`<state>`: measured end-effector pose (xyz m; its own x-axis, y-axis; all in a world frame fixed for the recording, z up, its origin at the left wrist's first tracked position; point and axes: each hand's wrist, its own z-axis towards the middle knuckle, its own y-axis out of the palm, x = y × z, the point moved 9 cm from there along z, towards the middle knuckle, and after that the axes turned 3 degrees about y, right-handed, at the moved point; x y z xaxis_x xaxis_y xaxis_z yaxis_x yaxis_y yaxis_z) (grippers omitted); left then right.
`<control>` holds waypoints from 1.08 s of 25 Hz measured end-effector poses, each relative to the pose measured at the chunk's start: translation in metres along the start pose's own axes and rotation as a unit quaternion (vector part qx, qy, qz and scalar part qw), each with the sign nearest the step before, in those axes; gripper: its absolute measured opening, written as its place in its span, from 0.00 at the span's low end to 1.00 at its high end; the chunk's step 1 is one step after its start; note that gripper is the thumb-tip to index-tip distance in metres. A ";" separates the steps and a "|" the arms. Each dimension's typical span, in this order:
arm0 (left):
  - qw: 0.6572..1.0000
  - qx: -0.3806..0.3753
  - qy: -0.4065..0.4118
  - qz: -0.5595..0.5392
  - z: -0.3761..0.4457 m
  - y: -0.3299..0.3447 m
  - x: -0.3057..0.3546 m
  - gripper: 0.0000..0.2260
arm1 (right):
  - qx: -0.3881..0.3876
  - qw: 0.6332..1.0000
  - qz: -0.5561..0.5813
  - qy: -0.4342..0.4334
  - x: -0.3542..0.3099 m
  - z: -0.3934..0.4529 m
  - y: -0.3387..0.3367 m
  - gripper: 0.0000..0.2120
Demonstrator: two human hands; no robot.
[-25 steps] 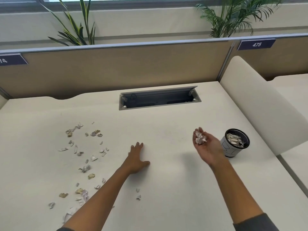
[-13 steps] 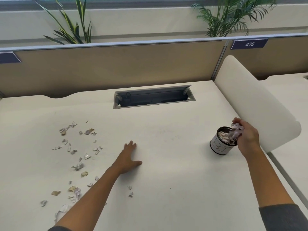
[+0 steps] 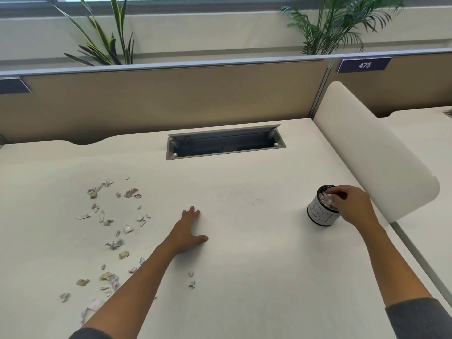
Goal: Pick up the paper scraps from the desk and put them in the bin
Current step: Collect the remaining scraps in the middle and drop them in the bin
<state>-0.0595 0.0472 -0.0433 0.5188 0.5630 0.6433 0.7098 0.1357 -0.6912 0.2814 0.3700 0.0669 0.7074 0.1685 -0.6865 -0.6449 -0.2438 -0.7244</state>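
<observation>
Several torn paper scraps point(image 3: 115, 243) lie scattered over the left part of the white desk point(image 3: 249, 253), and two small ones point(image 3: 191, 278) sit near my left forearm. My left hand point(image 3: 187, 231) rests flat on the desk, fingers straight, to the right of the scatter. At the right stands a small white cylindrical bin point(image 3: 320, 216) with a black rim and hand-drawn letters. My right hand point(image 3: 354, 204) is over its mouth, fingers curled down onto a clump of crumpled scraps point(image 3: 328, 199) at the rim. The bin's inside is mostly hidden.
A recessed grey cable tray point(image 3: 225, 143) is open at the back of the desk. A tan partition point(image 3: 171, 99) closes the far edge, and a rounded white side divider point(image 3: 371, 155) stands just right of the bin. Plants rise behind the partition.
My right hand carried a handful of scraps from mid-desk rightward to the bin and turned palm down over its mouth. My left hand stayed flat on the desk.
</observation>
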 end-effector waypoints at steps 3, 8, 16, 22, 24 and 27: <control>1.000 -0.018 0.007 0.014 -0.002 -0.001 0.001 0.41 | 0.018 0.997 -0.071 -0.015 -0.006 -0.003 0.006 0.10; 0.997 -0.067 0.019 0.042 -0.011 -0.008 -0.002 0.41 | 0.130 0.985 -0.032 -0.105 -0.042 -0.023 -0.006 0.09; 0.987 -0.123 0.036 0.096 -0.034 -0.009 -0.013 0.30 | -0.116 0.976 0.088 -0.159 -0.102 -0.102 0.137 0.09; 0.992 -0.101 0.013 0.076 -0.068 -0.027 -0.032 0.26 | -0.408 0.880 0.029 -0.242 -0.126 -0.204 0.259 0.16; 0.991 -0.092 0.019 0.096 -0.082 -0.032 -0.038 0.26 | -0.454 0.848 -0.003 -0.272 -0.132 -0.227 0.279 0.22; 0.991 -0.090 0.000 0.097 -0.111 -0.039 -0.060 0.38 | -0.487 0.815 -0.046 -0.311 -0.138 -0.249 0.298 0.22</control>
<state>-0.0657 -0.0824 -0.0187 0.6540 0.5637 0.5045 0.6702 -0.1224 -0.7320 0.0640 0.0361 -0.0382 0.2610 0.6059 -0.7515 0.1517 -0.7946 -0.5879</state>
